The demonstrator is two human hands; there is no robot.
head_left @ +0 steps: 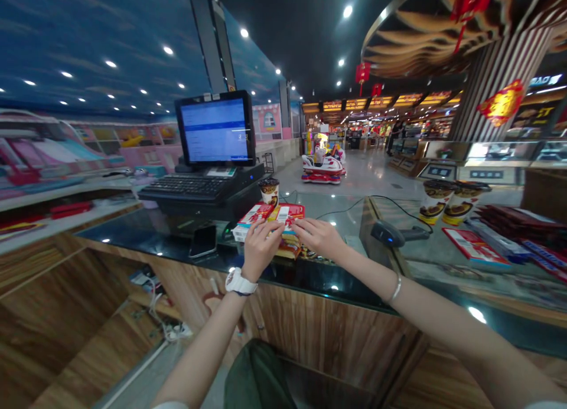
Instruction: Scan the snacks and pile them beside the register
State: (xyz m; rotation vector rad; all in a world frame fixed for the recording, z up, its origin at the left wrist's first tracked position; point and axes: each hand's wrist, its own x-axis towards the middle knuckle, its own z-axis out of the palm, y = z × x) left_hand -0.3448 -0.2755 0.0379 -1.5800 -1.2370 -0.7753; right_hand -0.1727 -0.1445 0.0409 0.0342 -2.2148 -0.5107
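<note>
The packs (293,210) lie on the counter (354,288) at 12 o'clock from the person, just in front of and between the two hands. They make a low pile, and its upper part seems to run more from 9 to 3 o'clock than away from the body. The left hand (262,245) comes to the near edge from 7 o'clock, the right hand (319,236) from 4 o'clock — neither is clearly nearer, both have fingertips at the packs. Each hand is half closed, with bent fingers; whether they pinch a pack or only rest on it, I cannot tell. The cup (269,194) stands just beyond the pile, at about 11 o'clock. The phone (204,241) lies at 9 o'clock from the left hand, and the scanner (388,234) at 3 o'clock from the right — both apart from the fingers.
</note>
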